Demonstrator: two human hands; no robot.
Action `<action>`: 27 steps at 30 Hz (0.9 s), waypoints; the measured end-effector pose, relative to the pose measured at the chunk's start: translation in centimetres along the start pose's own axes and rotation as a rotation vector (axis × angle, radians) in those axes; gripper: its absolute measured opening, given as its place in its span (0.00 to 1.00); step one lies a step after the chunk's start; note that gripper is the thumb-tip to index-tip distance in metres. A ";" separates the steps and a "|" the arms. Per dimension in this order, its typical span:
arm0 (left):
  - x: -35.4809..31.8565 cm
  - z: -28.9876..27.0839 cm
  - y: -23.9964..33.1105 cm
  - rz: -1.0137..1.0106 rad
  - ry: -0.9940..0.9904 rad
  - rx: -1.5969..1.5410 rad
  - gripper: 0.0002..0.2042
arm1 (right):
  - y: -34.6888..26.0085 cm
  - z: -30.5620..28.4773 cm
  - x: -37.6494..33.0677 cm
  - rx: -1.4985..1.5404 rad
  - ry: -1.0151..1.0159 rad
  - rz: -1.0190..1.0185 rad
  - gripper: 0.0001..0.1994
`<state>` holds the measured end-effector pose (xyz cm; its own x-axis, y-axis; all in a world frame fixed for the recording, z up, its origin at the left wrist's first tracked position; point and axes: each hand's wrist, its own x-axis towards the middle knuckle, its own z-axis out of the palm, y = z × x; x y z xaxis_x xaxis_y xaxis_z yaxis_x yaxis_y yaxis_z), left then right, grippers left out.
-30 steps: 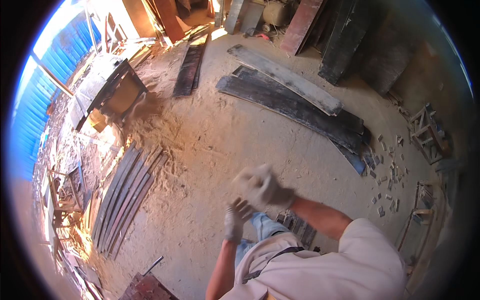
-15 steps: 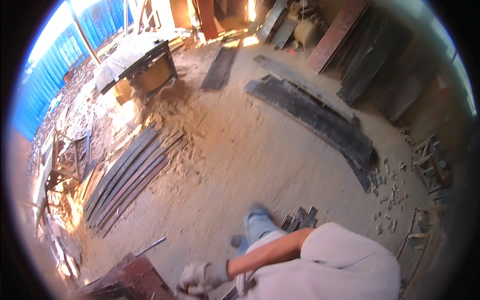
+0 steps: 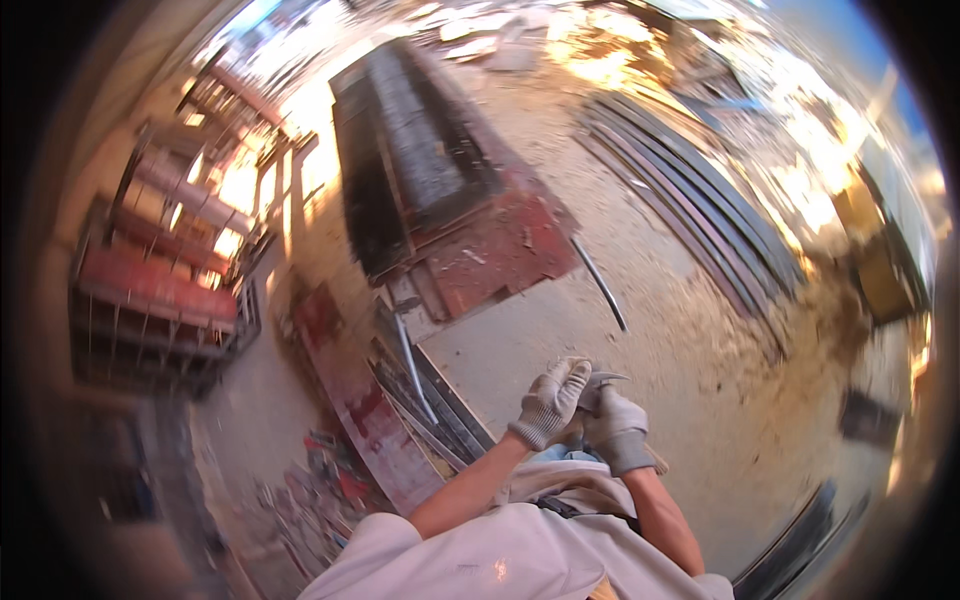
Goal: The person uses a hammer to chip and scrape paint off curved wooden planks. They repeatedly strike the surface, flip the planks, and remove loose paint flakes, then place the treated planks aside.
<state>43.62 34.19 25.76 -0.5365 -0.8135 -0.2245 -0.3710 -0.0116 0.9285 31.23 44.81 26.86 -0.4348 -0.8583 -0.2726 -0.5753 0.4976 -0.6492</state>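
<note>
Both my hands wear pale grey work gloves and are close together in front of my waist. My right hand point(image 3: 615, 428) is closed around what looks like a claw hammer point(image 3: 603, 379); its grey metal head with a curved, pointed claw sticks out above the fist. Below that fist, a light handle end shows. My left hand point(image 3: 552, 400) is closed against the other side of the metal head, its thumb laid along the fingers. Ahead of my hands is a stack of dark and reddish boards point(image 3: 500, 245), with a metal bar point(image 3: 600, 285) jutting from its near right side.
Long dark strips point(image 3: 690, 190) lie on the dusty floor to the right, near sawdust point(image 3: 825, 335). A reddish plank point(image 3: 365, 415) and a second metal bar point(image 3: 412, 365) are at my left. Farther left stands a metal cage point(image 3: 165, 310) holding reddish boards.
My view has swung left, bringing the board stack to the middle and the long strips to the right. Both hands are now together with the hammer; before, one glove showed low down.
</note>
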 end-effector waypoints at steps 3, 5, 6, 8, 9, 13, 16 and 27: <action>4.4 -2.4 1.2 -0.191 0.157 -0.405 0.21 | 1.9 -1.0 7.3 0.082 0.049 0.083 0.13; 5.2 -5.8 -1.1 -0.385 0.195 -0.441 0.22 | 2.4 -1.5 11.7 0.493 0.092 0.039 0.09; 7.0 -8.2 -2.7 -0.489 0.287 -0.468 0.21 | 1.9 -2.1 14.9 0.613 0.067 0.012 0.08; 7.1 -10.7 -7.2 -0.634 0.474 -0.520 0.18 | 1.9 -3.4 17.7 0.813 -0.016 0.132 0.06; 7.4 -12.1 -9.6 -0.717 0.556 -0.548 0.16 | 1.9 -4.6 19.2 0.699 -0.171 0.374 0.06; 8.5 -16.8 -19.0 -0.692 0.766 -0.819 0.11 | 0.0 -4.7 25.3 0.923 -0.329 0.499 0.07; 12.6 -20.3 -25.3 -0.654 0.816 -0.600 0.11 | -1.7 -1.7 30.3 1.129 -0.355 0.678 0.08; 45.8 -38.7 -36.3 -0.553 0.625 0.089 0.26 | -8.6 13.1 50.2 1.039 -0.234 0.723 0.10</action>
<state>61.87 -25.13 -6.75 0.2499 -0.8767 -0.4111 -0.5297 -0.4792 0.6999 23.45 -4.17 9.40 -0.2275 -0.4898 -0.8416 0.5921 0.6165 -0.5189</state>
